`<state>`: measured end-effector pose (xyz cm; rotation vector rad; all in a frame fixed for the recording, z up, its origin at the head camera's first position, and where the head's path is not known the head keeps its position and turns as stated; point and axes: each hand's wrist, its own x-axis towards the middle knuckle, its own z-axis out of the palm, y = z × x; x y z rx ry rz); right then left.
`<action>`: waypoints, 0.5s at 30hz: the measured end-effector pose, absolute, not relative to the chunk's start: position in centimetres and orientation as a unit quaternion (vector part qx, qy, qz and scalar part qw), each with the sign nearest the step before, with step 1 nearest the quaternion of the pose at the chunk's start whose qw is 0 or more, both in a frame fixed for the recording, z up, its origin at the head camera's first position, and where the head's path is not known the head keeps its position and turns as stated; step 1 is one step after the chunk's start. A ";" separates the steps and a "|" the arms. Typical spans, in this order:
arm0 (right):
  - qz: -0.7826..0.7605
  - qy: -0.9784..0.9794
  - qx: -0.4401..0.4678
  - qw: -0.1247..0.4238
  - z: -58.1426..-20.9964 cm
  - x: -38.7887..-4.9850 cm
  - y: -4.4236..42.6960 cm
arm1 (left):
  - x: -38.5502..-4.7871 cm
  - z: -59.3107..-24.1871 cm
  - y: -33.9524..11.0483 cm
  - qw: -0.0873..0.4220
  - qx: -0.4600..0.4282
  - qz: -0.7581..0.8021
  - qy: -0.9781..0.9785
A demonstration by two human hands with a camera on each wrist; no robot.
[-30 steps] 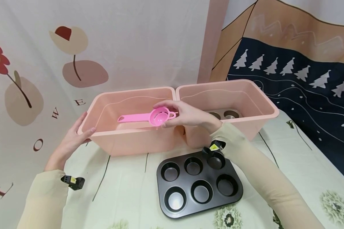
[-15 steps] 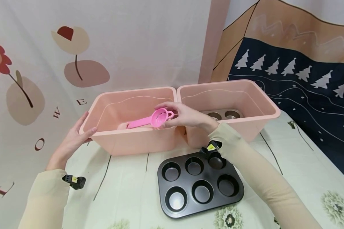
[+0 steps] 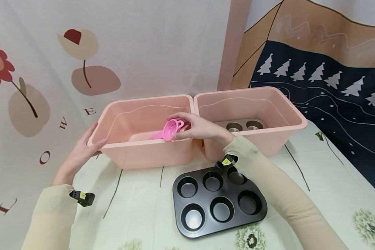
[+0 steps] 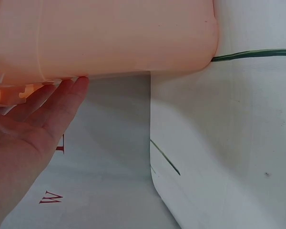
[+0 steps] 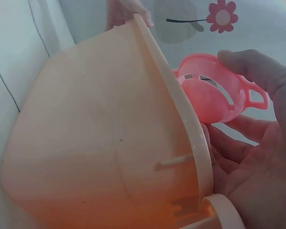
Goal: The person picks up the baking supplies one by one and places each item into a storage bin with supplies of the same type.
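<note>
My right hand (image 3: 200,126) pinches a pink egg separator (image 3: 171,129) by its round cup, over the right part of the left pink bin (image 3: 150,154). Its handle slants down to the left, partly inside the bin. In the right wrist view the thumb lies on top of the slotted egg separator (image 5: 207,90), with the other fingers below it near the bin's rim. At the left end of that bin, my left hand (image 3: 81,152) holds the rim's corner, thumb over the edge. Fingers of the left hand (image 4: 33,129) reach under the rim in the left wrist view.
A second pink bin (image 3: 287,133) stands against the first one's right side, with a muffin pan (image 3: 243,122) inside. Another black muffin pan (image 3: 220,203) with several cups lies on the patterned cloth in front. A printed curtain (image 3: 162,45) hangs behind the bins.
The egg separator has tilted, its handle swinging lower into the left bin and its cup turning more edge-on. My right hand shifts slightly left with it. The left hand keeps its place on the rim.
</note>
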<state>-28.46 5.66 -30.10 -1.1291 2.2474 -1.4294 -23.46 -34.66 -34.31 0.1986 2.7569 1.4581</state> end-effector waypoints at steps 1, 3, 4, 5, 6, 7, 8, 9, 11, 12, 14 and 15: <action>-0.491 0.771 -0.387 0.122 -30.1 -28.4 5.7 | -23.5 -34.3 -34.7 0.008 0.065 0.467 0.882; -0.490 0.772 -0.387 0.117 -30.1 -28.4 5.6 | -23.4 -34.3 -34.7 0.008 0.068 0.466 0.882; -0.490 0.773 -0.385 0.116 -30.1 -28.4 5.5 | -23.4 -34.3 -34.7 0.008 0.068 0.466 0.882; -0.491 0.773 -0.385 0.115 -30.0 -28.4 5.5 | -23.4 -34.3 -34.7 0.008 0.068 0.466 0.882; -0.491 0.773 -0.384 0.115 -30.0 -28.4 5.4 | -23.4 -34.2 -34.7 0.009 0.067 0.466 0.882; -0.491 0.774 -0.382 0.115 -30.0 -28.5 5.3 | -23.4 -34.2 -34.7 0.010 0.066 0.466 0.882; -0.492 0.774 -0.380 0.116 -30.0 -28.5 5.2 | -23.4 -34.2 -34.7 0.011 0.066 0.465 0.883; -0.494 0.774 -0.378 0.118 -30.0 -28.5 5.0 | -23.4 -34.2 -34.7 0.011 0.065 0.465 0.883; -0.495 0.775 -0.374 0.120 -30.1 -28.7 4.8 | -23.4 -34.2 -34.7 0.012 0.064 0.463 0.884; -0.495 0.776 -0.371 0.121 -30.1 -28.7 4.8 | -23.4 -34.2 -34.7 0.012 0.064 0.463 0.884; -0.496 0.777 -0.368 0.123 -30.0 -28.8 4.6 | -23.5 -34.3 -34.7 0.011 0.064 0.462 0.885; -0.495 0.778 -0.366 0.123 -30.0 -28.8 4.5 | -23.5 -34.2 -34.6 0.011 0.064 0.462 0.884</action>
